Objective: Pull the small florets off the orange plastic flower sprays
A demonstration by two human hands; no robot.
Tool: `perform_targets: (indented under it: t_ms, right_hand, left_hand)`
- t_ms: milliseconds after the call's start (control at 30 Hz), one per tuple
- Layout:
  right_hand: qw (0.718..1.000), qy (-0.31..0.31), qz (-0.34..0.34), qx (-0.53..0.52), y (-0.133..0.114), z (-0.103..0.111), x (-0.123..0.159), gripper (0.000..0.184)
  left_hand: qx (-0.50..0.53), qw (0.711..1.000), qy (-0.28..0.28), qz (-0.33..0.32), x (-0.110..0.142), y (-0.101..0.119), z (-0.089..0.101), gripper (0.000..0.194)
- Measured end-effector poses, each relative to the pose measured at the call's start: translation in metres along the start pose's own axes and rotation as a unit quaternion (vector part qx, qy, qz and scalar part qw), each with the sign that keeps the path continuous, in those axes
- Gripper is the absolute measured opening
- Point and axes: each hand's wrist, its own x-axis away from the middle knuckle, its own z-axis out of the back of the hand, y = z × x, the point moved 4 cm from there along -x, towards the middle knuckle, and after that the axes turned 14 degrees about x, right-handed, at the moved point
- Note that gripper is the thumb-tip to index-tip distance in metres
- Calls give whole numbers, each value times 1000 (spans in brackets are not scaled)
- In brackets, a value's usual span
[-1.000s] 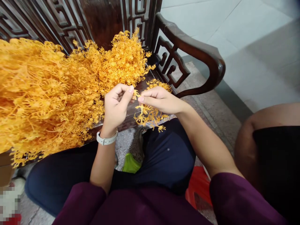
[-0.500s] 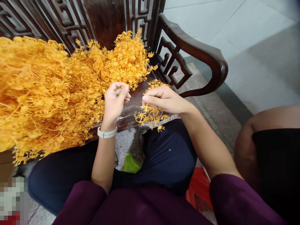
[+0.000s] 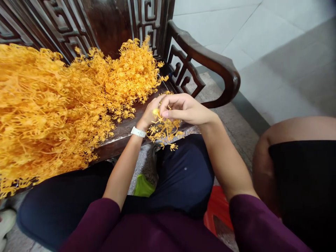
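Observation:
My right hand [image 3: 187,110] is closed in a pinch on a small yellow plastic flower piece [image 3: 156,112] at its fingertips. Behind it, my left hand [image 3: 151,110], with a pale watch band at the wrist, reaches over the bench toward the loose yellow flower sprigs [image 3: 168,131]. Its fingers are mostly hidden by my right hand, so what they hold does not show. The loose sprigs lie at the bench's front edge, below both hands. A large heap of yellow artificial flower stems [image 3: 65,105] spreads to the left.
The dark wooden bench [image 3: 118,134] has a carved back and a curved armrest [image 3: 207,57] on the right. A red plastic stool [image 3: 217,204] is partly under me. Something bright green [image 3: 144,186] is between my legs. Another person's knee [image 3: 294,133] is close on the right.
My left hand has moved right, from beside the heap to behind my right hand at the loose sprigs. My right hand stays pinched near the same place. The view has shifted slightly.

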Motion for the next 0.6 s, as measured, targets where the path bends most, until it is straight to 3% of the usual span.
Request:
perform_targets:
  t_ms: [67,167,233,333,433,600]
  right_hand:
    - [1000,10,-3,-8,3,3,3,26]
    - [1000,19,-13,17,6,6,7,29]
    - [998,21,-16,52,6,7,8,28]
    - [996,29,-10,85,2,5,6,29]
    - [995,34,1,88,-2,1,1,29]
    - [995,45,9,85,-2,-4,-5,29]
  left_hand:
    - [38,999,11,11,13,7,8,24]
    - [123,990,45,60,40,24,26,44]
    - [138,988,10,68,55,43,31,53]
    - [82,996,-29,22,65,70,29,42]
    - [24,999,24,-39,68,84,27,28]
    - [29,989,101,-109,70,85,32,28]
